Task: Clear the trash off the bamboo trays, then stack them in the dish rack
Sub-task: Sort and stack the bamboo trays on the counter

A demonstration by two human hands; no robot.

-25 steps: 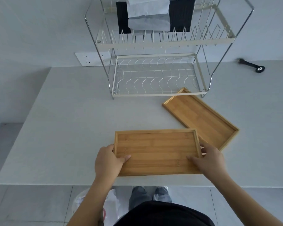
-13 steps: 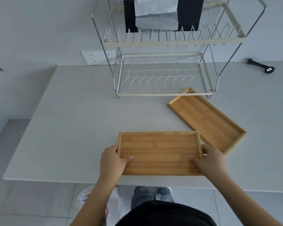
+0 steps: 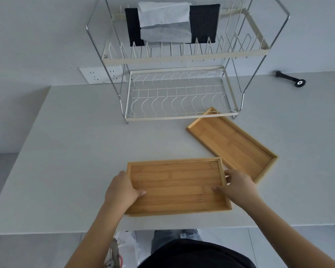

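Pale grey table is seen from above, a wire dish rack at its back. Both forearms are stretched forward. The near bamboo tray is gripped at its left end by the left hand, thumb on its floor, and at its right end by the right hand, fingers curled under. A second tray lies angled by the rack.

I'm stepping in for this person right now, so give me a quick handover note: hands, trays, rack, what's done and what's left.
Left hand and right hand grip the short ends of the near tray, at the table's front edge.
The second tray lies angled, one corner under the dish rack's lower shelf.
Done: both trays look free of trash.
Left: both trays go into the rack; no tray is in it yet.
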